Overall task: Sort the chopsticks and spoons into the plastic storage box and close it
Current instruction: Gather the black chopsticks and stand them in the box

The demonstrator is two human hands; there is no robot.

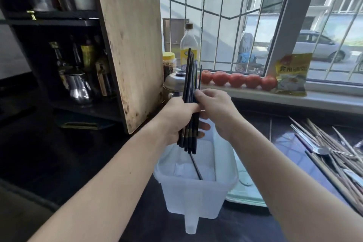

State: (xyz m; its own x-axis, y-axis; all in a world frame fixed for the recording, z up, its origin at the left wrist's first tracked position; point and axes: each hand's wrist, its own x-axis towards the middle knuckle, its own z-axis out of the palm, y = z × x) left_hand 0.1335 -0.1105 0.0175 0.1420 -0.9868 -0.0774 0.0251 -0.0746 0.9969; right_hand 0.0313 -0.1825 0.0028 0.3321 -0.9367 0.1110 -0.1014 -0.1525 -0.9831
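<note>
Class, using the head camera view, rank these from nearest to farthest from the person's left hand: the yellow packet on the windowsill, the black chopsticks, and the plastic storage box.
1. Black chopsticks: gripped in the left hand itself.
2. Plastic storage box: open, directly below the hand.
3. Yellow packet: far right, on the windowsill.

Dark counter bearing kitchen items.
Lying on it: translucent storage box, pale lid, loose chopsticks, metal spoon.

Daylight is pouring through the barred window far right, tomatoes lining its sill; a wooden board is leaning against the dark shelf far left.
</note>
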